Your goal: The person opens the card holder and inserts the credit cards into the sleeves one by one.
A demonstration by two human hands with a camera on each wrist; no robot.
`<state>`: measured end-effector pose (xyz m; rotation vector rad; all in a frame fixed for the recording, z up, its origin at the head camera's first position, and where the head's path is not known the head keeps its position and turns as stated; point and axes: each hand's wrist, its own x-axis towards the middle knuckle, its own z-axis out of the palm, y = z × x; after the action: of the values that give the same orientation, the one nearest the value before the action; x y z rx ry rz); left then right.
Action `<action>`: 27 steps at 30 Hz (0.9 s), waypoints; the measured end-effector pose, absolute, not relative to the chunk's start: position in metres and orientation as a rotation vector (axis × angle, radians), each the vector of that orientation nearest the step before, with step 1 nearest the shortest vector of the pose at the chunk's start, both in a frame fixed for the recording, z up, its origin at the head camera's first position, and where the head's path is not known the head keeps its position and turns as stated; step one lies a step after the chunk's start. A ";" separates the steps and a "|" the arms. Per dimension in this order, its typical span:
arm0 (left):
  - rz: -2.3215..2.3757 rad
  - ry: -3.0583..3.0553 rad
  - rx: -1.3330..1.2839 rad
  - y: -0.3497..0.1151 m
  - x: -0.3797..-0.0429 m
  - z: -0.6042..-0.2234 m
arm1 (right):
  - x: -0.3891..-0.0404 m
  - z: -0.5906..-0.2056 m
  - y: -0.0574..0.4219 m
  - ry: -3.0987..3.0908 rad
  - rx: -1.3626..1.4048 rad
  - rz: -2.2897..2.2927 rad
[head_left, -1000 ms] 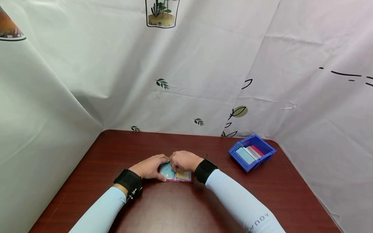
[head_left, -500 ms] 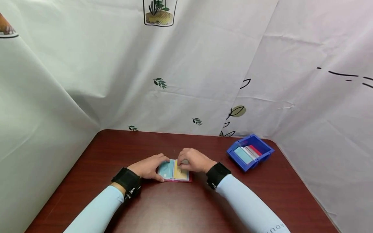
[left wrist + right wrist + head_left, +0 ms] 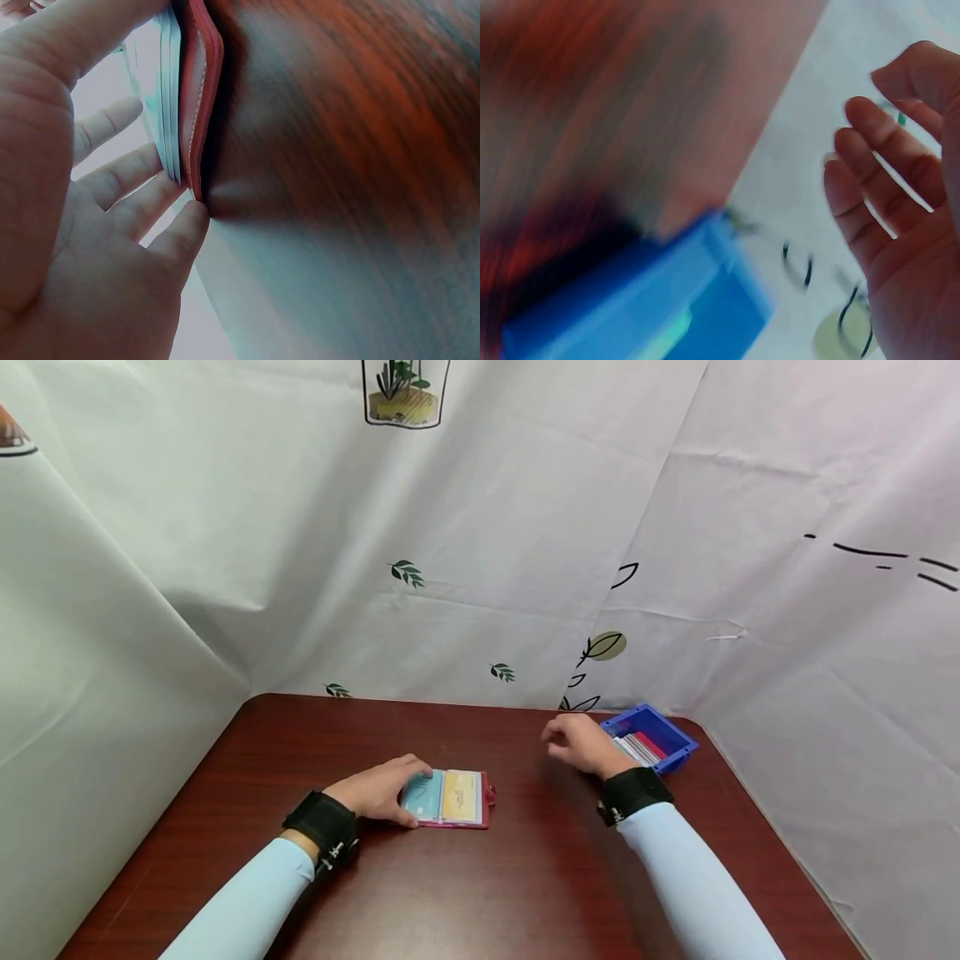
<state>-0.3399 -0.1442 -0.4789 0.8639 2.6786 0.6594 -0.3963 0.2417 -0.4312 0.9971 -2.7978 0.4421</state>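
An opened red card holder (image 3: 491, 814) lies on the table, a light-blue card (image 3: 423, 795) in its left sleeve and a yellow card (image 3: 461, 797) in its right. My left hand (image 3: 377, 790) rests at the holder's left side, thumb by the near corner and fingertips by the far one. Up close in the left wrist view, those fingers look fairly straight and touch the red cover's edge (image 3: 196, 112). Nothing is held in my right hand (image 3: 587, 745), just left of a blue bin (image 3: 677, 752); its fingers are loosely bent in the right wrist view.
Several cards (image 3: 642, 747), white and red ones among them, stand in the blue bin, partly hidden by my right hand. The dark reddish-brown table (image 3: 420, 893) meets a white patterned curtain (image 3: 465, 568) along its back and sides.
My right hand has left the yellow card and moved right to the blue bin, uncovering the holder's right page and clasp. My left hand stays at the holder.
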 end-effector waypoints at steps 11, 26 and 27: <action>0.664 2.684 0.837 -0.143 -0.336 -0.477 | -0.401 -0.424 0.330 -2.999 0.501 0.421; 0.613 2.689 0.832 -0.138 -0.339 -0.475 | -0.393 -0.440 0.359 -3.205 -0.028 0.558; 0.616 2.691 0.826 -0.137 -0.339 -0.475 | -0.393 -0.440 0.357 -3.200 -0.039 0.574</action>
<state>-0.3390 -0.1371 -0.4749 0.8264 2.6907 0.6160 -0.3931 0.3573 -0.4398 -0.0393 -3.2002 0.5745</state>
